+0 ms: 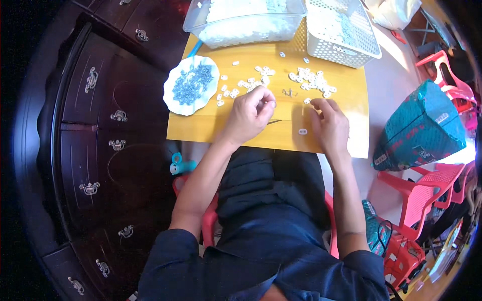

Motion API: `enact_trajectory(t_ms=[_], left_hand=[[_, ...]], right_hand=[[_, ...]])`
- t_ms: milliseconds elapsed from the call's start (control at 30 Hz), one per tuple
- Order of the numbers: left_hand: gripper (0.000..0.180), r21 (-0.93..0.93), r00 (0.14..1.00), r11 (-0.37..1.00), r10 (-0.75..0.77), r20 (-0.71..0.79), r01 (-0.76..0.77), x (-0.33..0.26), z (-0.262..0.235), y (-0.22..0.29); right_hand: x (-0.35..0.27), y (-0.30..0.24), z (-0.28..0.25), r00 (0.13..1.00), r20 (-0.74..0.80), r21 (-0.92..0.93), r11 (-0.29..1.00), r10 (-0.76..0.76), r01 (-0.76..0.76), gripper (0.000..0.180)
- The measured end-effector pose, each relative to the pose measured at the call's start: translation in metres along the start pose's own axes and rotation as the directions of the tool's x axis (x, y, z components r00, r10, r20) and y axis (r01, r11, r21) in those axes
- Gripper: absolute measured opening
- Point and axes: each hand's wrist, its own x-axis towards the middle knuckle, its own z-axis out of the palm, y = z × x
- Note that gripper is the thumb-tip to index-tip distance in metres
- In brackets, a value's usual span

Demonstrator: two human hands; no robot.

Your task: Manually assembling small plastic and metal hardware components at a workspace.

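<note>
Over the middle of the yellow board, my left hand [249, 113] is closed, with thumb and fingertips together; anything small between them is hidden. To its right, my right hand [331, 125] has its fingers bent together, their tips at a small white oval plastic piece [307, 101] with dark holes. Another such piece [303, 132] lies alone near the board's front edge. Small metal bits [289, 93] lie between the hands. Beyond them are a right-hand pile of white pieces [314, 80] and a looser left-hand group [253, 83].
A white scalloped plate [172, 104] of small grey-blue parts stands at the board's left. At the back are a clear bin [241, 25] and a perforated white basket [346, 56], both filled with pale pieces. Dark drawers [130, 95] flank the left; a teal bag [422, 128] and red chairs [427, 193] the right.
</note>
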Motion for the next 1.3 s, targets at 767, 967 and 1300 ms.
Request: enact_trajectory(t_ms=[767,967,1300], left_hand=[[0.006,-0.199,0.994,0.98,-0.023,-0.108,0.001,-0.039,0.011,-0.006],[0.005,-0.025,0.968,0.982,0.182,-0.173,-0.189,-0.047,0.009,0.013],[0.011,0.3,0.942,0.902,0.335,-0.037,-0.309,-0.071,0.01,0.04]], right_hand=[[0.032,0.006,0.024,0.974,0.135,-0.069,0.979,-0.183,0.193,0.009],[-0.004,-0.036,0.0,0.929,0.351,0.589,0.744,0.115,-0.314,0.01],[-0.053,-0.032,0.005,0.832,0.553,0.746,0.411,0.055,-0.523,0.016]])
